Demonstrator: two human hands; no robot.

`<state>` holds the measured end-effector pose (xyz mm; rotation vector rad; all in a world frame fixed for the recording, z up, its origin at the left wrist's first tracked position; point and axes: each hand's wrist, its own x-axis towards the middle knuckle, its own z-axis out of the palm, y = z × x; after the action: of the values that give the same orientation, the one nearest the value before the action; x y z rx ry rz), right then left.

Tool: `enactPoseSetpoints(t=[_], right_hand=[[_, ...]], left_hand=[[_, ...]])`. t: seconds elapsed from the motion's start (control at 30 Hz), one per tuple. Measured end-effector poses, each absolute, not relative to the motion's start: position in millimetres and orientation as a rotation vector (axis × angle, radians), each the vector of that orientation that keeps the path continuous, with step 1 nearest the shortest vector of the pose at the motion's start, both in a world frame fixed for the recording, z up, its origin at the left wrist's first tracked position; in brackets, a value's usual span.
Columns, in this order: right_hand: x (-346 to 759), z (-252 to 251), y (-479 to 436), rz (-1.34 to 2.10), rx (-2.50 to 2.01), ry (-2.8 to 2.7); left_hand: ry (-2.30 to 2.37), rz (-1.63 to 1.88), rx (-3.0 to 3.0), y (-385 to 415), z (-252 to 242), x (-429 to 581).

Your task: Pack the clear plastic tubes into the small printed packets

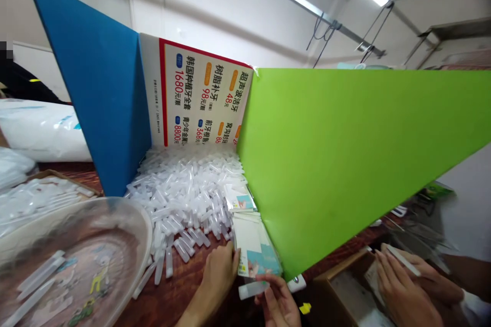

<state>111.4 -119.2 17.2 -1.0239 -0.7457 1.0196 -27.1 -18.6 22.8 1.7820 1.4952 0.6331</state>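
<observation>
- The person's right hand [279, 302], at the lower middle of the view, pinches a translucent plastic tube [250, 290] between thumb and fingertips; the tube lies nearly level, its free end pointing left.
- That tube is just below the near edge of a stack of printed cards [251, 237], which lies along the foot of a lime-green panel [330, 158].
- The left hand [221, 268] is at the stack's left edge, fingers curled and partly hidden by the back of the hand — whether they grip a card, one cannot tell.
- Beyond it, a heap of similar tubes [184, 184] spreads over the wood-grained table [182, 288], between a blue panel [103, 82] and the green one, with a Chinese-lettered price board [195, 97] behind.
- At left stands a round clear plastic tub [148, 237] with a few tubes inside.
- At right, a co-worker's hands [406, 286] hold a slim whitish piece [402, 259] — near an open cardboard box [332, 291].
</observation>
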Motion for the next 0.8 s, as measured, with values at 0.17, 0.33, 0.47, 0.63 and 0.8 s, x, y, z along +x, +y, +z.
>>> enactPoseSetpoints(t=[0.17, 0.33, 0.47, 0.63, 0.8], right_hand=[[105, 31, -116, 0.94, -1.072, -0.736], [91, 36, -112, 0.864, -1.158, -0.864], [82, 44, -106, 0.911, -1.192, -0.978], [93, 45, -108, 1.107, -1.193, -1.03], [131, 15, -140, 1.233, -1.478, -0.665]], left_hand=[[1.526, 0.618, 1.85, -29, 52, -33], [1.016, 0.725, 1.485, -62, 66, -75], [1.168, 0.833, 1.438, -87, 58, -88], [1.159, 0.875, 1.456, -100, 40, -77], [1.021, 0.862, 1.325, -108, 37, -65]])
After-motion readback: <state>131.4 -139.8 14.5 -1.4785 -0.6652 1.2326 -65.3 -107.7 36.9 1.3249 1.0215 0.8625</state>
